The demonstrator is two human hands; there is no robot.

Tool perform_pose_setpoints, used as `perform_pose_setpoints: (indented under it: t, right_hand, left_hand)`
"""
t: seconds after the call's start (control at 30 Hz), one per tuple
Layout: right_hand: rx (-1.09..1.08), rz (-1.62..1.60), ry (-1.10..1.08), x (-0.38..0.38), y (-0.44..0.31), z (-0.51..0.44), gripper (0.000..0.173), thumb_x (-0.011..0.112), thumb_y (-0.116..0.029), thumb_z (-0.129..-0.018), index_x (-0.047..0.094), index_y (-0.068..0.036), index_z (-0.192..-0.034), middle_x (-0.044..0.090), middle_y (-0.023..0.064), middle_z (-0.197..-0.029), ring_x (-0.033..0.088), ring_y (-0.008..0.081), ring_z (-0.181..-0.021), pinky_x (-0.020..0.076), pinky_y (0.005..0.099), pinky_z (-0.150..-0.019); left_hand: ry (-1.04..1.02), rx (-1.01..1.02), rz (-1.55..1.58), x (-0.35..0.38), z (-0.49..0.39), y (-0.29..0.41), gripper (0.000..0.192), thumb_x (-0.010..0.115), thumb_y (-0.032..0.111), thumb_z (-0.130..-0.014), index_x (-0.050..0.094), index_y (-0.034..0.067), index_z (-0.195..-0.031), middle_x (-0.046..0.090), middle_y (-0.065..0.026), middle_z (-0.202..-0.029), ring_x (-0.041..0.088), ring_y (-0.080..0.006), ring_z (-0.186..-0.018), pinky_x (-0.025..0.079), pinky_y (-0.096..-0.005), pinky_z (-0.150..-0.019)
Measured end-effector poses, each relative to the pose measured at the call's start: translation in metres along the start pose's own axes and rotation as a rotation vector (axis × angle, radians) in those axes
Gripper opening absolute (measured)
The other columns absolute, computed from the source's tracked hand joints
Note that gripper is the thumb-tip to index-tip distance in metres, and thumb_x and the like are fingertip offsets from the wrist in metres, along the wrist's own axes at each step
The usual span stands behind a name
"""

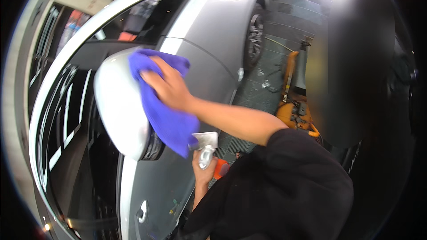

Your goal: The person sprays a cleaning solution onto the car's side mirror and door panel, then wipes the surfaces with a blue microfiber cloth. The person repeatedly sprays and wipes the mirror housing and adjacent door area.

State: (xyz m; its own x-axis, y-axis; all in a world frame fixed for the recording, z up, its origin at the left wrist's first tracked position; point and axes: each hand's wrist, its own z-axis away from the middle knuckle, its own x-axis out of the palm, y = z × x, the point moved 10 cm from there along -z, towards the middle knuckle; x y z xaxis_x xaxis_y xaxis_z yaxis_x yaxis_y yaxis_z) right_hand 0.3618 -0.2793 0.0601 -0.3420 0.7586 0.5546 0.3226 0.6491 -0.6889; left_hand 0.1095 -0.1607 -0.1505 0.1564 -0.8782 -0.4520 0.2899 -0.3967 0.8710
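Note:
My right hand (170, 88) presses a purple cloth (171, 120) against the edge of a glossy white side mirror housing (121, 106) on a light-coloured car. The cloth is bunched under my fingers, and its loose end hangs down past the mirror's dark lower trim. Lower down, beside the car door (160, 186), my left hand (202, 171) is closed around a bottle with a pale, shiny top (206, 156). A whitish flat pad or block (208, 138) shows at the same hand. An orange part (221, 169) shows beside it; whether it belongs to the bottle, I cannot tell.
The car's door handle (143, 211) is near the bottom, and its front wheel (255, 38) near the top. An orange and black piece of equipment (293, 113) stands on the dark tiled floor (267, 60) to the right. A large dark blurred shape (353, 63) fills the right side.

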Motion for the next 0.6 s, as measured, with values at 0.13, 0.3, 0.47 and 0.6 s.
perform_pose_setpoints:
  t: [0.13,0.3,0.47,0.6]
  right_hand:
    - [-0.472,0.282,-0.346,0.037,-0.081,0.086,0.059,0.071,-0.012,-0.088,0.058,-0.001,-0.144,0.056,0.0209,-0.155,0.048,0.0452,-0.147,0.0397,0.0481,-0.121]
    - [-0.285,0.063,-0.367,0.02,-0.045,0.022,0.065,0.065,-0.011,-0.088,0.055,-0.001,-0.152,0.056,0.0222,-0.156,0.047,0.0381,-0.151,0.0345,0.0459,-0.125]
    - [0.135,-0.086,-0.122,0.001,0.042,-0.081,0.049,0.064,-0.038,-0.101,0.064,-0.003,-0.135,0.073,0.0201,-0.128,0.068,0.0309,-0.124,0.0493,0.0413,-0.105]
    - [0.226,0.043,0.03,-0.011,0.046,-0.044,0.048,0.062,-0.04,-0.103,0.063,-0.003,-0.134,0.073,0.0247,-0.122,0.07,0.0389,-0.12,0.0522,0.0445,-0.101]
  left_hand:
    - [0.008,-0.023,-0.01,0.012,0.007,0.003,0.032,0.081,0.007,-0.084,0.065,0.005,-0.111,0.067,-0.002,-0.091,0.066,-0.0144,-0.082,0.056,-0.0328,-0.076]
    - [0.015,-0.09,-0.126,0.022,0.017,0.018,0.03,0.08,0.008,-0.081,0.07,0.001,-0.109,0.066,-0.0056,-0.106,0.066,-0.0149,-0.091,0.054,-0.0319,-0.081]
    - [0.049,0.076,-0.045,0.039,0.026,0.049,0.035,0.078,0.007,-0.078,0.074,-0.002,-0.112,0.064,-0.0052,-0.106,0.067,-0.0162,-0.092,0.053,-0.0314,-0.08]
    - [0.042,0.063,-0.05,0.046,0.032,0.047,0.036,0.078,0.006,-0.077,0.074,-0.002,-0.112,0.064,-0.0049,-0.106,0.066,-0.0167,-0.091,0.053,-0.0314,-0.08]
